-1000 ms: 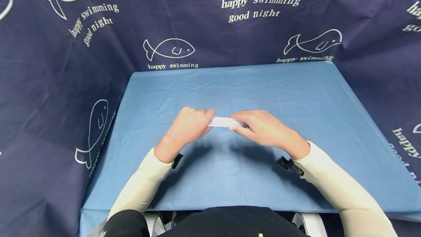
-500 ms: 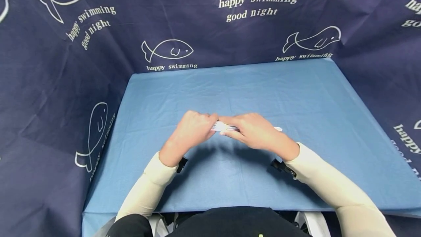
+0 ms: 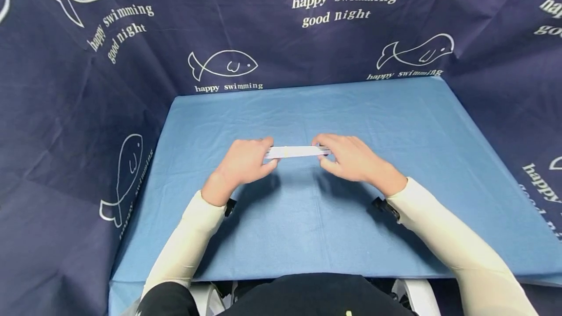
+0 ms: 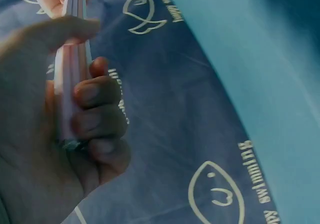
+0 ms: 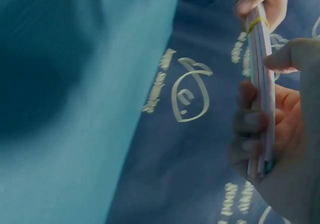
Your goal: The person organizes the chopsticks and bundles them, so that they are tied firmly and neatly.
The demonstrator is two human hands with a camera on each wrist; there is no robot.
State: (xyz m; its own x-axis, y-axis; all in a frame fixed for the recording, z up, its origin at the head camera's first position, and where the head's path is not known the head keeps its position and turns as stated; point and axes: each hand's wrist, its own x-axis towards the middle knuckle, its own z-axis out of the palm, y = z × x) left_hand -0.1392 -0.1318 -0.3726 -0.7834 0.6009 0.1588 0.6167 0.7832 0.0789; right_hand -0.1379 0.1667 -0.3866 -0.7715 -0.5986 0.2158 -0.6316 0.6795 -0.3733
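Observation:
A bundle of thin, pale, straight sticks (image 3: 300,151), perhaps pencils, is held level above the blue table by both hands. A yellow rubber band (image 5: 257,23) wraps it, nearer the left hand. My left hand (image 3: 241,162) grips one end; in the left wrist view its fingers curl round the sticks (image 4: 72,84) with the thumb across them. The other end is in my right hand (image 3: 351,157); the right wrist view shows its fingers wrapped round the sticks (image 5: 261,59) and the thumb against their side. Parts of the bundle are hidden behind the fingers.
A blue cloth (image 3: 307,238) covers the table. Dark blue curtains (image 3: 281,38) printed with white fish and lettering stand behind it and on both sides. The person's dark-clothed lap (image 3: 316,296) is at the near edge.
Both hands first came close together on the bundle, then spread apart and rose slightly away from the body. More of the bundle shows between them, and the right hand is now away from the band.

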